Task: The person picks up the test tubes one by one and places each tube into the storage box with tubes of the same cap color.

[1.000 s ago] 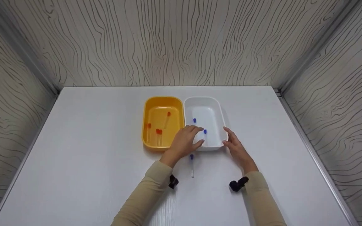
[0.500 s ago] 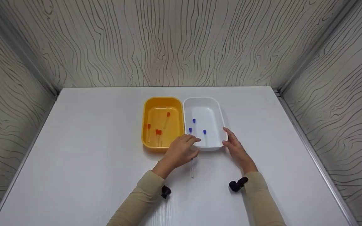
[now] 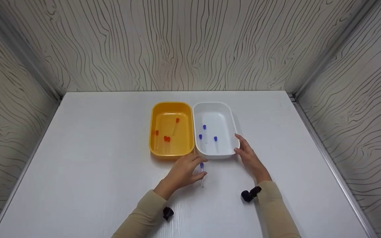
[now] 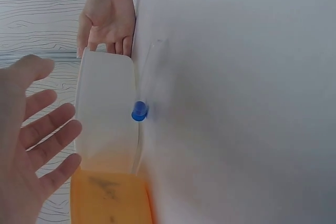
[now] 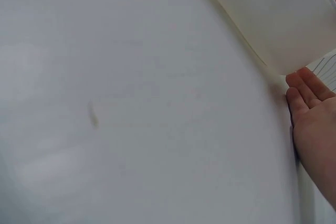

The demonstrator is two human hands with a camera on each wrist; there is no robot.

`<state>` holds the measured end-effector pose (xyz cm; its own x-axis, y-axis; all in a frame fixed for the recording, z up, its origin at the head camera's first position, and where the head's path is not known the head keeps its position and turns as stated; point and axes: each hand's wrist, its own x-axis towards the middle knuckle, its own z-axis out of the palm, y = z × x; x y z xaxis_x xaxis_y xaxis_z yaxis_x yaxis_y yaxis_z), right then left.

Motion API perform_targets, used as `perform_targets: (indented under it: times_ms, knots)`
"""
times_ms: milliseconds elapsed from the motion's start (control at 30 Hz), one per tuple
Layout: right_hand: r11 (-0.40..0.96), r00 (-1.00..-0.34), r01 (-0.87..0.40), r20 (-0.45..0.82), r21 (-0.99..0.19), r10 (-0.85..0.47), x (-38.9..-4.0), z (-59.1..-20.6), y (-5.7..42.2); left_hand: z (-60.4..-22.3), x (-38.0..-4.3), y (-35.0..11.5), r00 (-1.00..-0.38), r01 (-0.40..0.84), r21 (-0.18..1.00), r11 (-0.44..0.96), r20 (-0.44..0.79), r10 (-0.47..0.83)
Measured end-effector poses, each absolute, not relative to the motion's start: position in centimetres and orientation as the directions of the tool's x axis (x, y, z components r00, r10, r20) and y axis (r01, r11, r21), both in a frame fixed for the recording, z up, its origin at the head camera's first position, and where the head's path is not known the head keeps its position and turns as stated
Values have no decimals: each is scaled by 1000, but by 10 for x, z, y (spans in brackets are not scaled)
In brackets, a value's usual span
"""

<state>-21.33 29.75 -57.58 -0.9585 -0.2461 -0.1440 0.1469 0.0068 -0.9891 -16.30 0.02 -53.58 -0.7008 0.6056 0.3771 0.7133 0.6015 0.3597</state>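
Left hand [image 3: 185, 172], lower centre of frame: fingers loosely spread, holding nothing, hovering at the blue-capped tube [image 3: 202, 174] lying on the worktop [image 3: 94, 148] just below the white tray [image 3: 233, 132]. Right hand [image 3: 248, 155] open, flat against the tray's right wall. Advice: pinch the tube near the cap, lift level, clear the rim; right hand steadies. Yellow tray [image 3: 152, 132] adjoins left.

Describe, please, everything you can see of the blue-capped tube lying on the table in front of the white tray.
The blue-capped tube is a thin, clear tube, glass or plastic by its look, with a small blue cap at the end toward the white tray. It lies flat on the white table, just outside the tray's near wall. The left hand is right beside it, fingers spread; contact cannot be told.
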Motion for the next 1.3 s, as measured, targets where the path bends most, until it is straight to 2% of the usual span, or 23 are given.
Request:
perform_targets:
  times_ms: [200,400,633,867,1300]
  knots:
    - [20,-955,166,-166,-986,-246,-211,-568,295,-542,-161,-3,-753,653,398,644,252,608]
    - [23,-958,154,-155,-988,-243,-214,-578,298,-549,-160,-3,-804,572,421,704,117,583]
    - [32,-960,139,-143,-990,-240,-215,-579,298,-554,-160,-1,-836,495,405,769,-21,549]
    - [37,-960,161,-165,-986,-225,-215,-578,298,-558,-160,2,-839,500,340,797,-39,543]
    - [9,-958,141,-139,-990,-250,-214,-577,299,-561,-161,9,-853,447,335,829,-118,508]
